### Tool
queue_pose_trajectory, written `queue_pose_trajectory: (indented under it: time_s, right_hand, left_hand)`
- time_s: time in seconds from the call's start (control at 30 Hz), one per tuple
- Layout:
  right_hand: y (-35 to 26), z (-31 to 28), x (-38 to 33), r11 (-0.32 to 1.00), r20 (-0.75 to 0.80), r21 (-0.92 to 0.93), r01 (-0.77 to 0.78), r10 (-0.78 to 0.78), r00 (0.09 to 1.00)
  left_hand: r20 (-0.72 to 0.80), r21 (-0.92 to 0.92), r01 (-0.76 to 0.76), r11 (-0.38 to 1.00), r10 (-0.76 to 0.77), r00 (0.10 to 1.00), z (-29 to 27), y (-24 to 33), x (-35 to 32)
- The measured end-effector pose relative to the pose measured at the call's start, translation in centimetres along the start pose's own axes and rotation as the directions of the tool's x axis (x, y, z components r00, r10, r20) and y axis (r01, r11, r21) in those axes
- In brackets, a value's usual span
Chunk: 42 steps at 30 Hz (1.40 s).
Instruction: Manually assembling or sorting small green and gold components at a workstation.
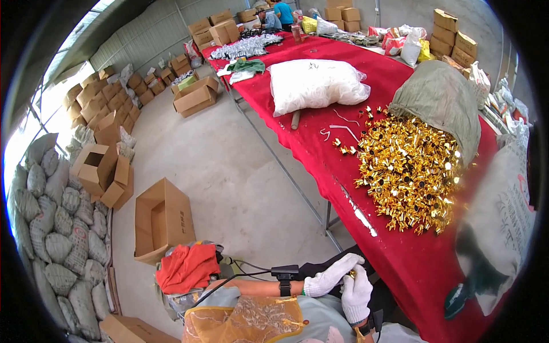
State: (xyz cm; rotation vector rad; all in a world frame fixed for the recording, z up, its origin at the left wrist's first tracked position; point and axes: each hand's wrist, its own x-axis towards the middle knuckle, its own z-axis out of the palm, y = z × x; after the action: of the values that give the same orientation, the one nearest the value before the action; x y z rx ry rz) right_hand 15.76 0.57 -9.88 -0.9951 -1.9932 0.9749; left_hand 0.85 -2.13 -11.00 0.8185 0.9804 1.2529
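Observation:
White knitted gloves cover both hands, which meet over my lap beside the table's front edge. My left hand comes in from the left with its fingers closed. My right hand reaches up from below, fingers curled toward the left. Between their fingertips shows a bit of a small gold part, mostly hidden by the gloves. On the red-covered table, a heap of shiny gold pronged parts spills from the mouth of a grey-green woven sack. A few gold parts lie loose beside the heap.
A stuffed white plastic bag rests on the red tablecloth, behind a short rod. At right stands a white woven sack. An open cardboard box stands on the floor, left of me. Two people work at the far end.

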Motion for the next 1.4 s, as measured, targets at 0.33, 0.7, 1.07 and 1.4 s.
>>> queue_pose_trajectory:
  time_s: [0.33, 0.7, 1.07, 1.4]
  right_hand:
    - [-1.8, -0.5, 0.0, 0.991, 0.067, -0.135, -0.021, 0.03, 0.997]
    - [4.6, -1.8, 0.6, 0.92, 0.38, 0.041, 0.39, -0.376, 0.845]
    - [-0.8, -1.2, -0.4, 0.95, 0.151, -0.311, 0.043, 0.005, 0.988]
    - [1.2, 1.4, -2.0, 0.833, 0.032, -0.541, 0.118, -0.12, 0.992]
  left_hand:
    - [-0.066, 0.438, -0.07, 0.896, 0.109, 0.992, 0.8, 0.2, -0.5]
    - [0.197, 0.828, -0.232, 0.51, 0.123, 0.973, 2.5, 5.1, -0.5]
    - [-0.13, -0.122, 0.383, 0.916, -0.397, 0.908, 1.6, 2.6, 0.4]
    - [-0.103, 0.365, -0.071, 0.928, 0.116, 0.988, 3.3, 1.6, 0.8]
